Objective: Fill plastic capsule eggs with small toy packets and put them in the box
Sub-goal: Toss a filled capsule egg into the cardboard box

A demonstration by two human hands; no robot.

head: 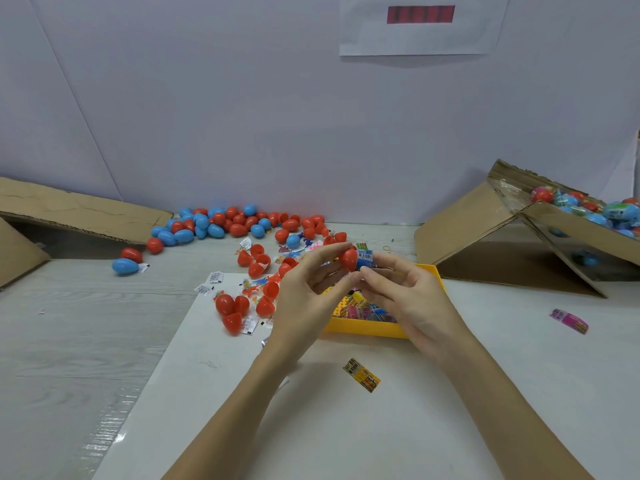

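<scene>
boxes [498, 233]: 2 | yellow tray [367, 329]: 1 | hands [304, 292]: 2 (eggs uncountable)

Looks like a small hand-packing workstation, not a home: plain white partition walls [242, 98] with a printed sheet [422, 29] taped up far right, opened cardboard boxes [485, 230] at both sides, and loose plastic eggs [228, 223] heaped on the table [86, 323].

bright even light, soft shadows, wide-angle bending at edges.
</scene>
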